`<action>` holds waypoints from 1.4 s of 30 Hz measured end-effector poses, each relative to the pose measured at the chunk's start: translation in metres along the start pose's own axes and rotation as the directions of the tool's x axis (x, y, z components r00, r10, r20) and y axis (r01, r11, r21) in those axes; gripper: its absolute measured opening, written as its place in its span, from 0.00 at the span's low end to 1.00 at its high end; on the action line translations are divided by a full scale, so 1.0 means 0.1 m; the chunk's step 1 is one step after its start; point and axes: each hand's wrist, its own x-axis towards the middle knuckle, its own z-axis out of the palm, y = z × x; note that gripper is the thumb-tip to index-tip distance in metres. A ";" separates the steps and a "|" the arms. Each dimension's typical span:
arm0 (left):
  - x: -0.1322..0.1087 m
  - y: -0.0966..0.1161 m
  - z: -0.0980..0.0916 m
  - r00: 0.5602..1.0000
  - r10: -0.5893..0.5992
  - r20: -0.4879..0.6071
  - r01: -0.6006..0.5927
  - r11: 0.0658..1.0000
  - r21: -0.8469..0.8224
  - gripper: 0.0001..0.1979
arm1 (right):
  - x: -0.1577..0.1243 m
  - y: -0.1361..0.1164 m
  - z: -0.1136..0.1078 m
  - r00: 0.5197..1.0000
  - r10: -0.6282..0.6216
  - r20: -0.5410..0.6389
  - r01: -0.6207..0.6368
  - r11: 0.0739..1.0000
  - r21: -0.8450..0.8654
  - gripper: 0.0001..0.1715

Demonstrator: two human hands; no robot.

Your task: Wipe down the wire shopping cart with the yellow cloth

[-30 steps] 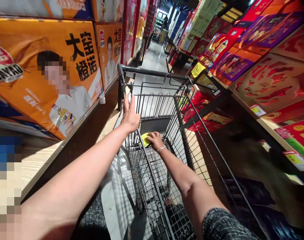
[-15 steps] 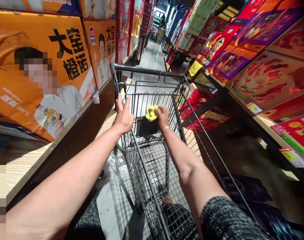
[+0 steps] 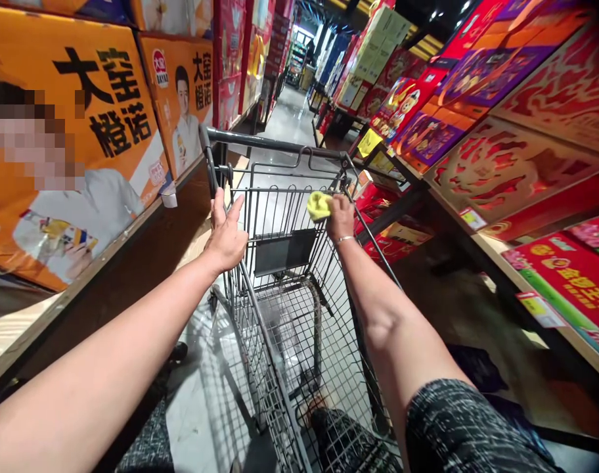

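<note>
A dark wire shopping cart [image 3: 284, 315] stands in front of me in a store aisle. My left hand [image 3: 225, 233] rests on the cart's left rim, fingers stretched along the wire. My right hand [image 3: 339, 217] is closed on a yellow cloth [image 3: 318, 205] and presses it against the upper part of the cart's far wire panel, near the right rim. A thin bracelet sits on my right wrist. The cart's handle bar [image 3: 274, 142] lies at the far end, away from me.
Orange drink cartons [image 3: 92, 131] with printed figures line the wooden shelf on the left. Red and purple gift boxes [image 3: 501, 151] fill the shelves on the right, with price tags on the edges. The shiny aisle floor [image 3: 289, 118] runs ahead between them.
My right hand has lifted the yellow cloth from low inside the cart up to the top of the far panel and to the right. My left hand has stayed on the rim.
</note>
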 end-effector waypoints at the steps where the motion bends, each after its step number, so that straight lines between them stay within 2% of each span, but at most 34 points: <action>1: 0.00 0.00 0.00 1.000 -0.003 -0.001 0.003 1.000 -0.001 0.46 | 0.15 -0.01 -0.05 0.998 0.018 -0.054 -0.019 1.000 -0.018 0.30; 3: 0.01 -0.01 0.00 1.000 -0.016 -0.002 0.016 1.000 0.000 0.46 | 0.22 -0.08 -0.06 0.995 0.058 -0.077 -0.061 0.997 -0.040 0.32; 5: 0.01 -0.01 0.00 1.000 -0.027 -0.001 0.027 1.000 0.004 0.46 | 0.00 -0.21 0.04 0.994 0.112 0.016 -0.111 0.991 -0.080 0.33; 6: 0.01 0.00 0.00 1.000 -0.028 0.000 0.028 1.000 0.007 0.46 | -0.20 -0.28 0.11 0.985 0.134 0.108 -0.120 0.985 -0.121 0.33; 7: 0.00 0.00 0.00 1.000 -0.024 -0.001 0.024 1.000 0.010 0.45 | -0.42 -0.34 0.17 0.965 0.148 0.215 -0.112 0.979 -0.170 0.33; 9: 0.00 0.01 0.00 1.000 -0.011 -0.007 0.011 1.000 0.015 0.45 | -0.87 -0.43 0.27 0.887 0.147 0.439 -0.034 0.967 -0.254 0.31; 11: -0.01 0.02 0.00 1.000 -0.005 -0.017 0.005 1.000 0.019 0.44 | -1.17 -0.45 0.27 0.807 0.143 0.572 0.033 0.958 -0.286 0.27; 12: -0.01 0.03 0.01 1.000 -0.008 -0.021 0.008 1.000 0.021 0.44 | -1.22 -0.43 0.23 0.787 0.146 0.599 0.046 0.955 -0.293 0.24; 14: -0.01 0.05 0.01 0.999 -0.018 -0.029 0.019 0.999 0.026 0.43 | -1.12 -0.35 0.06 0.786 0.167 0.596 0.042 0.946 -0.321 0.23; 16: -0.01 0.07 0.01 0.999 -0.027 -0.037 0.028 0.999 0.024 0.42 | -0.80 -0.22 -0.18 0.839 0.178 0.514 0.030 0.929 -0.369 0.26; 18: -0.02 0.09 0.00 0.999 -0.035 -0.037 0.036 0.999 0.020 0.40 | -0.41 -0.06 -0.41 0.936 0.145 0.320 0.009 0.901 -0.435 0.27; 20: -0.02 0.12 -0.01 0.999 -0.041 -0.026 0.041 0.999 0.021 0.37 | -0.10 0.09 -0.53 0.979 0.101 0.176 -0.009 0.887 -0.462 0.26; 22: -0.02 0.13 -0.03 0.999 -0.041 -0.013 0.042 0.999 0.023 0.34 | 0.01 0.20 -0.50 0.988 0.065 0.143 0.010 0.883 -0.470 0.26; 24: -0.02 0.14 -0.05 0.999 -0.044 0.002 0.044 0.999 0.025 0.32 | -0.11 0.23 -0.31 0.972 0.036 0.232 0.079 0.881 -0.467 0.26; 26: -0.01 0.14 -0.06 0.999 -0.048 0.019 0.048 0.998 0.029 0.30 | -0.40 0.18 -0.03 0.929 0.040 0.367 0.139 0.883 -0.448 0.26; 28: -0.01 0.14 -0.08 0.999 -0.042 0.031 0.041 0.999 0.034 0.29 | -0.79 0.09 0.26 0.876 0.090 0.475 0.136 0.897 -0.422 0.26; 30: -0.01 0.14 -0.08 0.999 -0.032 0.036 0.030 0.999 0.040 0.29 | -1.19 -0.02 0.50 0.819 0.172 0.547 0.061 0.922 -0.382 0.27; 32: -0.02 0.14 -0.09 0.999 -0.032 0.039 0.030 0.998 0.056 0.28 | -1.54 -0.15 0.69 0.743 0.284 0.606 -0.082 0.937 -0.339 0.28; 34: -0.02 0.16 -0.10 0.998 -0.043 0.044 0.039 0.996 0.077 0.27 | -1.84 -0.29 0.82 0.654 0.381 0.654 -0.220 0.923 -0.317 0.28; 36: -0.03 0.19 -0.09 0.998 -0.048 0.043 0.043 0.994 0.096 0.26 | -2.06 -0.47 0.92 0.584 0.439 0.683 -0.305 0.898 -0.317 0.30; 39: -0.03 0.22 -0.09 0.999 -0.037 0.028 0.034 0.993 0.110 0.26 | -2.28 -0.81 1.01 0.533 0.444 0.721 -0.369 0.888 -0.274 0.35; 42: -0.03 0.22 -0.07 0.999 -0.043 0.014 0.041 0.993 0.112 0.26 | -2.41 -1.24 1.02 0.512 0.353 0.783 -0.395 0.906 -0.150 0.38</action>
